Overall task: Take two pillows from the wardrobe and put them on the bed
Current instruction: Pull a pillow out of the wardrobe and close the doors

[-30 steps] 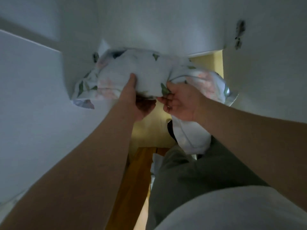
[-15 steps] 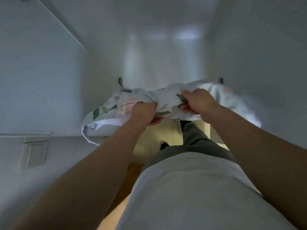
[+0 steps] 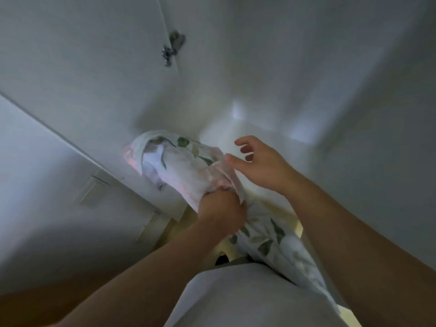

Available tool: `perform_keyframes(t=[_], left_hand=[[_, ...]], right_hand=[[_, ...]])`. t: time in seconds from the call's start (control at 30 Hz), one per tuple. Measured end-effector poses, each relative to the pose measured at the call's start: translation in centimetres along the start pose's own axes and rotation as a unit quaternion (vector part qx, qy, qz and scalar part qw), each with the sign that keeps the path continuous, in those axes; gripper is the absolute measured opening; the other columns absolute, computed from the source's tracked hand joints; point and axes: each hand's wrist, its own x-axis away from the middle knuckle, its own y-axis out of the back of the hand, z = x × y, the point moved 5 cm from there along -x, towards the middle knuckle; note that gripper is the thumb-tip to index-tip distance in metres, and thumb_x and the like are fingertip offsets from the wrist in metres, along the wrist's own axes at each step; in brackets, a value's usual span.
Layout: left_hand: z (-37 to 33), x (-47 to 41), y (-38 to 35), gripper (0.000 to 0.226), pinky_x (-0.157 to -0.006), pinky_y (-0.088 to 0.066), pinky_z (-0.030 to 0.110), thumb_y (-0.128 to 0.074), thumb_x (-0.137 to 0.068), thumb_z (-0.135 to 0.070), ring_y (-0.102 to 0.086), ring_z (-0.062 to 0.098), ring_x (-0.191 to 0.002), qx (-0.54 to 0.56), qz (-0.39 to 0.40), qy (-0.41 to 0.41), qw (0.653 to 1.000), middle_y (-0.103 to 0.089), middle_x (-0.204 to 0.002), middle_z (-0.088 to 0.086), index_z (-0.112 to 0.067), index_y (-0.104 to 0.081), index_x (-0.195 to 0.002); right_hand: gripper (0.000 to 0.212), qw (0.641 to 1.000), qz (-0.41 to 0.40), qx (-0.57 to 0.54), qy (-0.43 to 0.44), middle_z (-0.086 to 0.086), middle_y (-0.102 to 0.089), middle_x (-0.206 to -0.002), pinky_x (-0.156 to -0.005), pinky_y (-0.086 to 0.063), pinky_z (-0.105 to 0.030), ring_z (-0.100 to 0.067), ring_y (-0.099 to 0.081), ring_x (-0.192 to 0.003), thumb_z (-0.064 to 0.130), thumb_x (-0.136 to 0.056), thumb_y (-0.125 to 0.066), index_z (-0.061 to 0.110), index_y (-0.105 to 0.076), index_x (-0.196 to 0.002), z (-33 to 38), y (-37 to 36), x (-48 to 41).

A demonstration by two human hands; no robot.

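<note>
Dim white walls of the wardrobe (image 3: 271, 67) fill the view, blurred, with a metal hinge (image 3: 173, 49) up on the inner edge.

Low in that white space is the pillow (image 3: 179, 166), in a pale case printed with green leaves and pink blooms. It is bunched and tilted, its rounded end pointing up and to the left, and it rests on no shelf that I can see. The left hand (image 3: 220, 210) grips it from below, fingers curled tight into a fistful of the cloth. The right hand (image 3: 259, 164) is just beside it, fingers loose and spread and holding nothing, with the thumb tip at the edge of the fabric. Whether the thumb touches is hard to tell.

More leaf-printed cloth (image 3: 271, 239) hangs below the left hand, down towards the person's body. Whether it belongs to the same pillow or to another I cannot tell.

At the bottom is the person's white shirt (image 3: 247, 300). To the left a white panel (image 3: 35, 161) carries a pale rectangular plate (image 3: 92, 190), and a strip of brown floor (image 3: 35, 305) shows in the lower left corner.
</note>
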Motion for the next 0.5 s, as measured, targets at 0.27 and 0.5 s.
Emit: perform_keyframes(t=[0.27,0.5], left_hand=[[-2.3,2.7,2.0,0.047,-0.115,-0.018,0.048,-0.035,-0.099,-0.04,-0.059,0.029,-0.121,-0.109,-0.075,-0.054,0.99,-0.07,-0.12,0.008,-0.016,-0.066,-0.125],[1.4,3.5,3.4,0.051,-0.124,-0.008,0.041,-0.038,-0.1,-0.053,-0.065,0.015,-0.1,-0.02,-0.07,-0.05,0.996,-0.074,-0.082,-0.001,-0.019,-0.072,-0.083]], right_hand=[[0.129,0.973,0.086,0.201,0.07,-0.007,0.001,-0.169,-0.119,-0.028,-0.058,-0.039,-0.015,-0.153,0.069,-0.072,-0.074,0.044,0.021,-0.154,7.1,-6.0,-1.1],[0.051,0.978,-0.032,0.174,0.111,-0.019,-0.048,-0.132,-0.1,-0.051,-0.048,-0.042,-0.057,-0.115,0.02,-0.098,-0.049,0.026,-0.039,-0.147,8.6,-5.0,-2.5]])
